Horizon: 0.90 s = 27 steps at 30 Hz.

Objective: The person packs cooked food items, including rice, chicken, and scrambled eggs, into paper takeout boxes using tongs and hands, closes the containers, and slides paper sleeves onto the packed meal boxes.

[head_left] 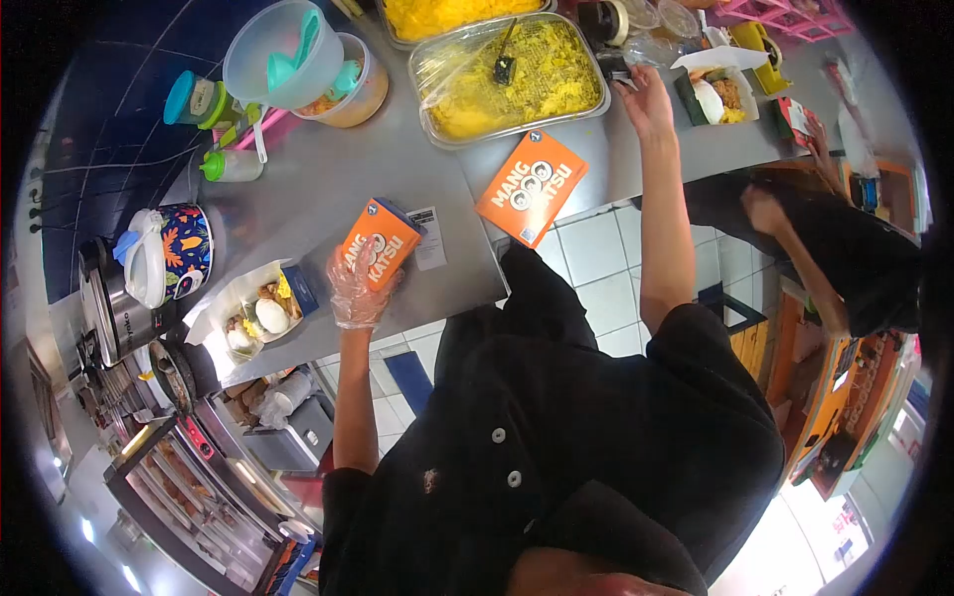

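Observation:
My left hand (pixel 364 288), in a clear plastic glove, grips the lower end of a closed orange food box (pixel 383 248) printed "MANG KATSU". A second orange box (pixel 532 189) with the same print lies at the counter's edge, between my hands and touching neither. Bare and stretched far forward, my right hand (pixel 646 102) has its fingers closed beside some clear plastic (pixel 651 50); what they hold, if anything, I cannot make out. Left of my gloved hand sits an open meal box (pixel 260 313) with rice, yellow bits and brown pieces.
Clear trays of yellow food (pixel 517 84) stand at the back. Tubs with turquoise scoops (pixel 283 60), a squeeze bottle (pixel 234 166) and a patterned rice cooker (pixel 184 253) are leftward. Rightward, another open meal box (pixel 717 97) stands near a co-worker's hand (pixel 820 149) on a red box (pixel 795 119).

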Each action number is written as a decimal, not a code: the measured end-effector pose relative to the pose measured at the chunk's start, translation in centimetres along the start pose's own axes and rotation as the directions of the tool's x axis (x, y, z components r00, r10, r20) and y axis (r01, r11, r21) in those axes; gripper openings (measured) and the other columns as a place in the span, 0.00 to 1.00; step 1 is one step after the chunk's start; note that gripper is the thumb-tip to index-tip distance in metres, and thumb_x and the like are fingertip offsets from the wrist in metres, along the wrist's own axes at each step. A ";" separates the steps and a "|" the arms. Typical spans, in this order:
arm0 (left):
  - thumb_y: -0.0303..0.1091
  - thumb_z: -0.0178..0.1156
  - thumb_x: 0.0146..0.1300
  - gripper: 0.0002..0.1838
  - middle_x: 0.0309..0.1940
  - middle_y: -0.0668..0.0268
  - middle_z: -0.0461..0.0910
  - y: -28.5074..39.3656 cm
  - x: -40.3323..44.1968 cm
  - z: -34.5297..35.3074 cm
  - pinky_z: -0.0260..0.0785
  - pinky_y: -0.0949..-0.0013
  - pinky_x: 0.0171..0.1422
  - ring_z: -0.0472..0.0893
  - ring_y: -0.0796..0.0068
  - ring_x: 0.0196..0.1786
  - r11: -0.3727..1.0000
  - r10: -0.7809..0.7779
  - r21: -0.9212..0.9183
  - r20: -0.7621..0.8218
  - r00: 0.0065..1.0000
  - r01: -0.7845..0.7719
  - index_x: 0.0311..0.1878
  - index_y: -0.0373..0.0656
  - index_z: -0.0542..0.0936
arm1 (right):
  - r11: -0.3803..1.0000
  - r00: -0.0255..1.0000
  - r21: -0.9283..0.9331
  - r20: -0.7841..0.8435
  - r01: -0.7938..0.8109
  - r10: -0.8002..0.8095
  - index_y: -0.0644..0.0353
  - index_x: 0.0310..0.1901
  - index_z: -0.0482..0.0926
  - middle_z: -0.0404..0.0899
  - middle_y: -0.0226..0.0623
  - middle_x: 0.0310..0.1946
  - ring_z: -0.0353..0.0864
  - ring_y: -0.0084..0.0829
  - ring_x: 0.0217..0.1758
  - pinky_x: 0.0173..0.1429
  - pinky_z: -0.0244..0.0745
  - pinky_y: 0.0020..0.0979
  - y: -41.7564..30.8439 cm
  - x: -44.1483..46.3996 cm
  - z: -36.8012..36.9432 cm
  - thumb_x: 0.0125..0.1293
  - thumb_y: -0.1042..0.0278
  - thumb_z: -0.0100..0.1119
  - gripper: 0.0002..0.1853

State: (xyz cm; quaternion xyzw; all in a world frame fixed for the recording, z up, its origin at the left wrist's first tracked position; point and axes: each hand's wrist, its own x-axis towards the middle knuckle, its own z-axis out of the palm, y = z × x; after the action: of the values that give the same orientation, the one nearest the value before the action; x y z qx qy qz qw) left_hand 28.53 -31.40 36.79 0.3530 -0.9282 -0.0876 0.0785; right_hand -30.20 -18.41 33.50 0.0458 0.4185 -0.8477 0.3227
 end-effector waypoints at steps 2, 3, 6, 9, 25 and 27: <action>0.55 0.76 0.53 0.48 0.69 0.41 0.60 0.1 0.0 0.0 0.62 0.39 0.71 0.63 0.35 0.70 1.000 0.002 -0.008 0.011 1.000 -0.001 0.77 0.61 0.65 | 0.989 0.998 -0.142 -0.048 -0.035 0.028 0.67 0.53 0.78 0.74 0.41 0.50 0.75 0.40 0.55 0.67 0.72 0.48 -1.4 -0.3 1.5 0.66 0.74 0.61 0.14; 0.56 0.76 0.53 0.48 0.69 0.41 0.60 0.2 -0.2 0.1 0.62 0.38 0.71 0.63 0.35 0.69 1.000 -0.014 -0.005 0.012 1.000 0.014 0.77 0.61 0.66 | 0.983 0.998 -0.178 -0.058 -0.035 0.025 0.67 0.54 0.78 0.74 0.41 0.51 0.75 0.40 0.55 0.67 0.72 0.48 -1.3 -0.1 1.6 0.65 0.74 0.62 0.16; 0.58 0.76 0.52 0.48 0.68 0.41 0.60 0.6 0.0 0.3 0.62 0.38 0.70 0.64 0.35 0.68 0.999 -0.035 0.004 -0.013 0.999 0.035 0.76 0.60 0.68 | 0.966 0.995 -0.260 -0.094 -0.008 -0.017 0.68 0.52 0.78 0.74 0.40 0.50 0.77 0.39 0.50 0.62 0.77 0.46 -0.4 1.8 1.9 0.65 0.75 0.62 0.15; 0.59 0.75 0.52 0.48 0.68 0.40 0.60 0.8 -0.2 0.7 0.62 0.37 0.70 0.63 0.35 0.68 0.999 -0.034 0.027 -0.048 0.998 0.036 0.76 0.60 0.68 | 0.996 0.984 -0.022 -0.154 0.083 -0.085 0.67 0.45 0.78 0.75 0.39 0.47 0.77 0.37 0.50 0.60 0.78 0.44 1.0 0.5 2.0 0.65 0.75 0.61 0.09; 0.57 0.76 0.51 0.47 0.66 0.42 0.62 1.2 -0.1 0.7 0.63 0.38 0.68 0.65 0.37 0.67 0.999 -0.020 0.026 -0.063 0.998 0.022 0.75 0.59 0.69 | 0.528 0.977 -0.850 -0.112 0.002 -0.183 0.62 0.38 0.83 0.81 0.29 0.30 0.78 0.24 0.31 0.38 0.74 0.28 4.4 4.6 -3.6 0.70 0.67 0.65 0.07; 0.57 0.76 0.51 0.47 0.66 0.42 0.62 1.2 0.3 0.6 0.63 0.38 0.69 0.65 0.37 0.67 0.999 -0.030 0.024 -0.072 0.997 0.032 0.75 0.59 0.69 | 0.571 0.984 -0.820 -0.064 0.043 -0.166 0.60 0.41 0.83 0.81 0.31 0.31 0.77 0.23 0.35 0.42 0.75 0.29 3.3 3.5 -5.3 0.70 0.62 0.65 0.09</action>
State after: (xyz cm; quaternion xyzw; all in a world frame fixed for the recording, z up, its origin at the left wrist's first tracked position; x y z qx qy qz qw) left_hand 27.46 -30.67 36.49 0.3712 -0.9202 -0.0646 0.1059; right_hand -32.04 -17.72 26.58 -0.0757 0.7835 -0.5731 0.2279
